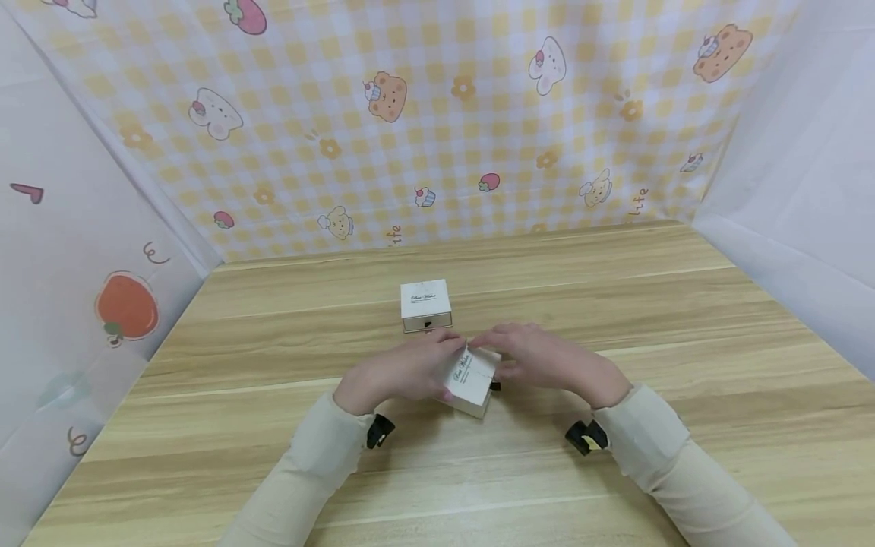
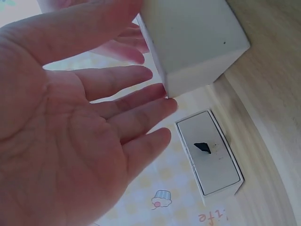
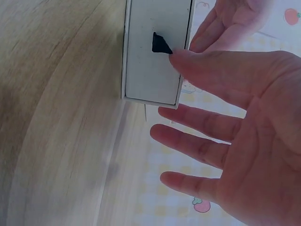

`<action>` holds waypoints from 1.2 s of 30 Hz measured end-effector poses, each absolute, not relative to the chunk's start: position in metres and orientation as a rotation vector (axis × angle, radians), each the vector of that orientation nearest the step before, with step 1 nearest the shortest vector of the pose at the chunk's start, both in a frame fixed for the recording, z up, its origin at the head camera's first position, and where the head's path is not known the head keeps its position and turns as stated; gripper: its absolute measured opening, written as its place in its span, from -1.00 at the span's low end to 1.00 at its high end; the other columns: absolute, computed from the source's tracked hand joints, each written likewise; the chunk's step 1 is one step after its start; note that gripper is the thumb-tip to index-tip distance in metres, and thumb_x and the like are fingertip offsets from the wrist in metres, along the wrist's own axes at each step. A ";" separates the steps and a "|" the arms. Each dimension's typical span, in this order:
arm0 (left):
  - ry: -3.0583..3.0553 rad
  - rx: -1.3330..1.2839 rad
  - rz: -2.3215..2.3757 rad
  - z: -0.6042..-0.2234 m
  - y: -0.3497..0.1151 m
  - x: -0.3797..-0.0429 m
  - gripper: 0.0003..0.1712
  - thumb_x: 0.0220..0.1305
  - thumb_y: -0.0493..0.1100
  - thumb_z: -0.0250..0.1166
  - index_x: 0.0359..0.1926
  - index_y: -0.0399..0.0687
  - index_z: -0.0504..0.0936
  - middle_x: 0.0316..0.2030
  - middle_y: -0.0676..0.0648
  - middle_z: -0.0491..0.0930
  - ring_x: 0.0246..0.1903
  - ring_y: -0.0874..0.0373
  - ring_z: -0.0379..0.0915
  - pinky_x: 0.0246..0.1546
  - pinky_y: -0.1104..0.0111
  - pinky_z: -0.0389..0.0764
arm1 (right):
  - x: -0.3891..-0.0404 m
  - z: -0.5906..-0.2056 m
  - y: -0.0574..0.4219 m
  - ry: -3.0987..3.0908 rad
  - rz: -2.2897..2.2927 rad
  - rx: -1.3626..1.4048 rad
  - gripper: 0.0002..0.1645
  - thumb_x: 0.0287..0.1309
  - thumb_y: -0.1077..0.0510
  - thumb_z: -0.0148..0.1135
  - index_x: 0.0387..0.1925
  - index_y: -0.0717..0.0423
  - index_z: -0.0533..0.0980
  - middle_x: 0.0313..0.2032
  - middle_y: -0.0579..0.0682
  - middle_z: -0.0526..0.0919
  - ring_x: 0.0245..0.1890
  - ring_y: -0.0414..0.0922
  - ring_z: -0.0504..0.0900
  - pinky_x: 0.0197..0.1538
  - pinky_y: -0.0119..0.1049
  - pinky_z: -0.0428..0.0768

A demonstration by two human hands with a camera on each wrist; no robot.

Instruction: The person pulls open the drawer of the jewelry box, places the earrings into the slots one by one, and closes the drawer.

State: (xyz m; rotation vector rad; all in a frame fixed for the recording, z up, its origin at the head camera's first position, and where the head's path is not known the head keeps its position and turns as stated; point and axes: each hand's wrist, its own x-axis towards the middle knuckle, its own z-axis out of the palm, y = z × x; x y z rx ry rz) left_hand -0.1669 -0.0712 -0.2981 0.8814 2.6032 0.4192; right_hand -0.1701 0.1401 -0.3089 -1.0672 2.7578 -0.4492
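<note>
A small white drawer box [image 1: 473,377] with black lettering on its lid sits turned at an angle on the table between both hands. My left hand [image 1: 410,368] holds its left side, thumb along the near side and fingertips at the far edge. On the right, my right hand [image 1: 543,358] reaches over the far corner with fairly straight fingers. Its thumb tip is right at the black pull tab [image 3: 161,44] on the drawer front, as the right wrist view shows. The drawer is flush in its sleeve.
A second white drawer box [image 1: 424,298] stands farther back, its black tab facing me. Beneath everything is a wood-grain table [image 1: 273,334]. A yellow checked cloth [image 1: 437,137] with cartoon prints hangs behind it, and white cloths hang at the sides.
</note>
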 end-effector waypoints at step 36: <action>2.980 0.469 0.061 -0.305 -0.045 -0.133 0.00 -0.32 0.51 0.33 -0.15 -0.29 0.42 -0.37 -0.11 0.44 -0.41 0.06 0.36 -0.33 0.25 0.46 | -0.170 -0.312 0.138 2.750 -0.456 -1.024 -0.53 0.06 0.20 0.27 0.08 0.04 0.50 0.11 0.08 0.54 0.15 0.08 0.46 0.19 0.12 0.33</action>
